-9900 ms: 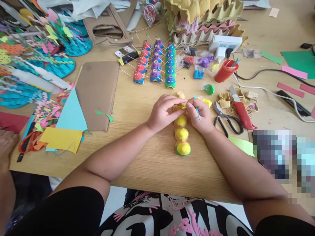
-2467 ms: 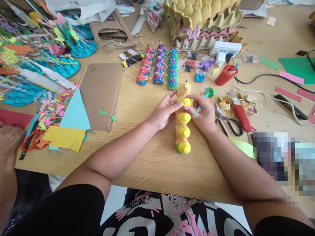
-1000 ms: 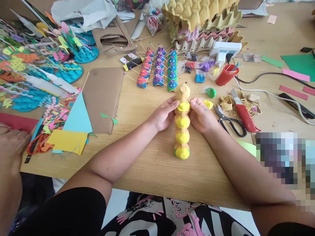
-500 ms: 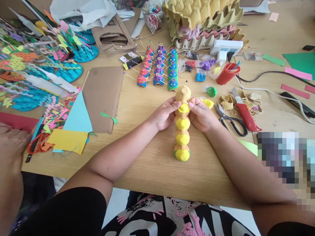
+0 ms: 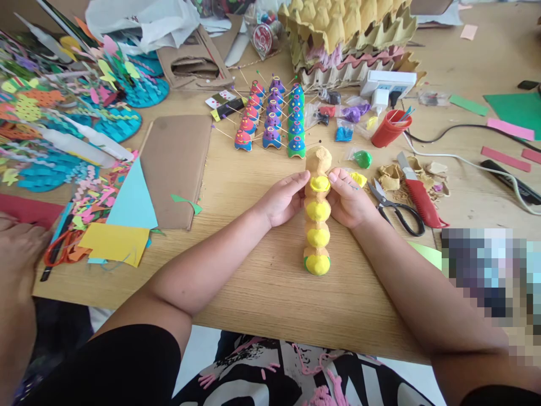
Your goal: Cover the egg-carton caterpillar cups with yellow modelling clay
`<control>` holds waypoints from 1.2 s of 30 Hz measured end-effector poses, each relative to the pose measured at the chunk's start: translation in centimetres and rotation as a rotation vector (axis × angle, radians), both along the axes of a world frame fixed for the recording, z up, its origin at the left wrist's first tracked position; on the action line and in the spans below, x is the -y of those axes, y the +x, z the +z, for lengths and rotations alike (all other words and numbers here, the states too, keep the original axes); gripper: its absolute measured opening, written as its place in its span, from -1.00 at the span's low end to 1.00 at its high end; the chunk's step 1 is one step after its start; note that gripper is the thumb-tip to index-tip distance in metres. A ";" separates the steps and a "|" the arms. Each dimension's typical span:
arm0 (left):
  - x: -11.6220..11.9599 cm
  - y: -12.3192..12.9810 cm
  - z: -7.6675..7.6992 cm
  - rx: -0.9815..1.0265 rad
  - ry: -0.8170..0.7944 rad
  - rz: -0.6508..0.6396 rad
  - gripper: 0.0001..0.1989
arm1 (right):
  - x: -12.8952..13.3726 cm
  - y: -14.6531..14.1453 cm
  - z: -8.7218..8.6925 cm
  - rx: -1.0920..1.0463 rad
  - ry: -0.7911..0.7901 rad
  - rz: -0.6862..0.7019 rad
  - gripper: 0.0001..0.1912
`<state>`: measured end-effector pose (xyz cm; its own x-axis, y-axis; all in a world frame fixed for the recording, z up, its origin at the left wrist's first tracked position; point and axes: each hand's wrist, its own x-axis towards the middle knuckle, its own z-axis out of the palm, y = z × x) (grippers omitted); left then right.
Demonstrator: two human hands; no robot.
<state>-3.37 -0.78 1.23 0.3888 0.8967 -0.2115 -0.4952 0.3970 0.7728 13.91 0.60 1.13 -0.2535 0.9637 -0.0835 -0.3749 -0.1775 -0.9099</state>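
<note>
A strip of egg carton cups [image 5: 318, 225] lies lengthwise in front of me, yellow clay pressed over several of its bumps and a little green at the near end. Its farthest cup is bare cardboard. My left hand [image 5: 288, 198] is closed on the strip's left side near the far end, thumb beside the second cup. On the other side my right hand [image 5: 349, 197] pinches the edge of the yellow clay on that same cup. A thin bluish stick shows across the right fingers; its full length is hidden. Yellow clay [image 5: 358, 179] lies just beyond the right hand.
Painted caterpillars [image 5: 271, 115] stand in rows ahead. Scissors [image 5: 397, 211], a red-handled knife [image 5: 420, 192], a red cup [image 5: 391, 128] and green clay [image 5: 362, 159] are at right. Cardboard [image 5: 175, 169] and paper scraps lie left, near another person's hand [image 5: 21, 242]. Egg trays [image 5: 350, 34] are stacked behind.
The egg carton strip has shifted slightly right in the view. My left thumb has drawn back from the yellow clay toward the strip's edge; the right fingers stay at the clay.
</note>
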 end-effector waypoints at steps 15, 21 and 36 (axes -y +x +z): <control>-0.1 -0.2 -0.2 0.025 -0.001 -0.062 -0.60 | 0.5 0.0 0.2 -0.109 -0.079 0.067 -0.32; 0.1 0.2 0.3 0.074 0.033 -0.057 -0.49 | 0.4 0.0 0.3 -0.034 -0.060 0.049 -0.31; -0.2 -0.2 -0.2 0.152 0.006 -0.076 -0.62 | 0.6 -0.4 0.8 -0.146 -0.126 0.039 -0.34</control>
